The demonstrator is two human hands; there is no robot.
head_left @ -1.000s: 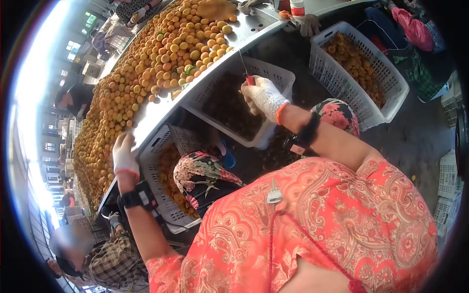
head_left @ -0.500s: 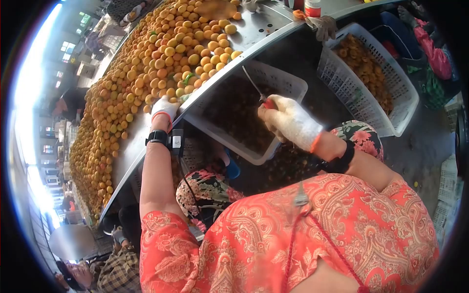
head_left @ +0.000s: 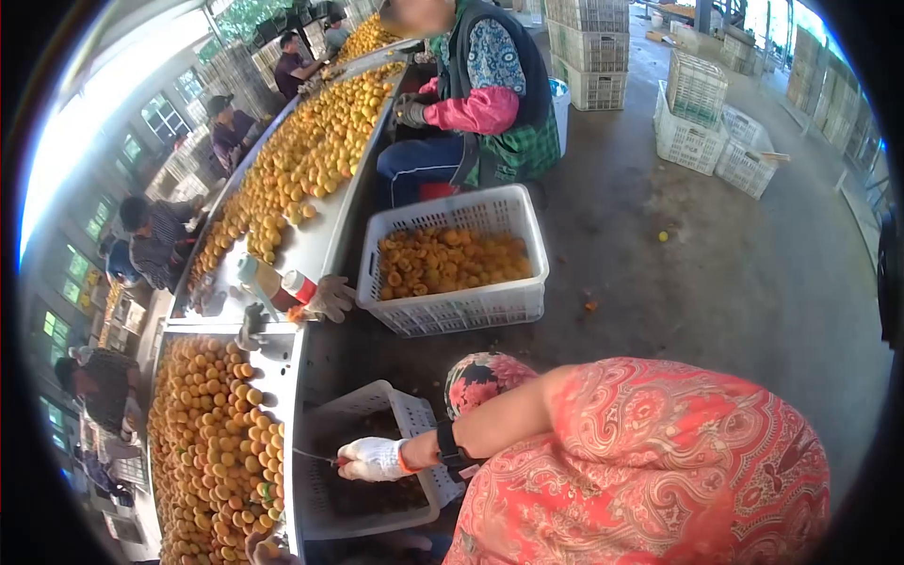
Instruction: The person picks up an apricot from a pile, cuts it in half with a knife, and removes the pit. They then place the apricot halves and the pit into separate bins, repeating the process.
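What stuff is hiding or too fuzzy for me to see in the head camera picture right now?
All in the head view:
- Left hand: mostly cut off by the bottom edge, so I can't tell what it holds.
- Thin tool: its handle is mostly hidden by the right hand.
- Near crate: shadow and the right hand hide some contents.
- Red bottle: any writing is too small.
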